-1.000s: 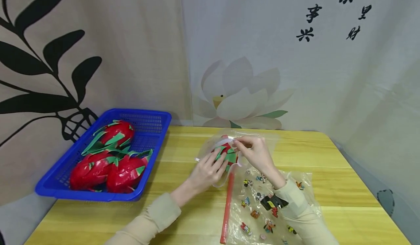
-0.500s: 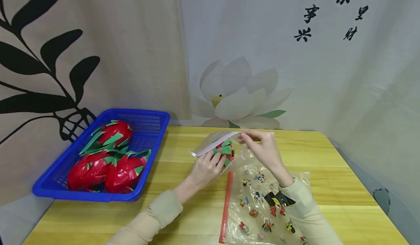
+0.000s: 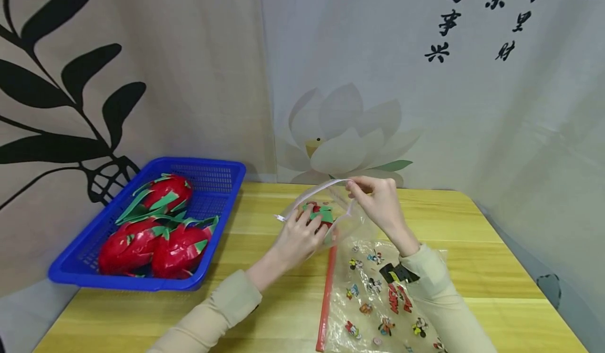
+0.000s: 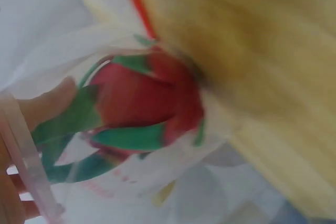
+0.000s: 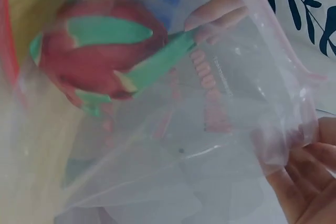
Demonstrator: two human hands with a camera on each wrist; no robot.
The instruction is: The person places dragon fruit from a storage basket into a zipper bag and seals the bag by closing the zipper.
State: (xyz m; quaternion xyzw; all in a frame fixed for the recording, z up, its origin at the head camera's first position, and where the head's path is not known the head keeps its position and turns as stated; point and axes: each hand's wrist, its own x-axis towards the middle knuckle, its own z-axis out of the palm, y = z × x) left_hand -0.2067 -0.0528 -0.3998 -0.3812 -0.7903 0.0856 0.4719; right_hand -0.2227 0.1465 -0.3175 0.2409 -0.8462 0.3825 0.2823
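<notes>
Head view: at a table (image 3: pixel 496 269), a person's left hand (image 3: pixel 298 239) reaches into the mouth of a clear bag (image 3: pixel 346 228), its fingers at a red fruit (image 3: pixel 323 214) with green leaves, while the right hand (image 3: pixel 376 201) pinches the bag's rim. By the look of it the bagging is partway: the fruit is inside, but the mouth gapes and the hand is not yet out. Three more fruits (image 3: pixel 173 250) lie unbagged in a blue basket (image 3: pixel 211 177); whether they, too, are to be bagged cannot be told. A printed bag (image 3: pixel 352 292) lies flat nearby. Left wrist view, blurred: the fruit shows nearly whole through the film, leaves toward the hand, thumb and fingers set well apart about their tips; whether they grip or merely touch is unclear. Right wrist view: only here does the pink lettering (image 5: pixel 200 66) on the film stand out, along with fingertips touching a leaf (image 5: pixel 163 64) and the close pinch on the rim.
</notes>
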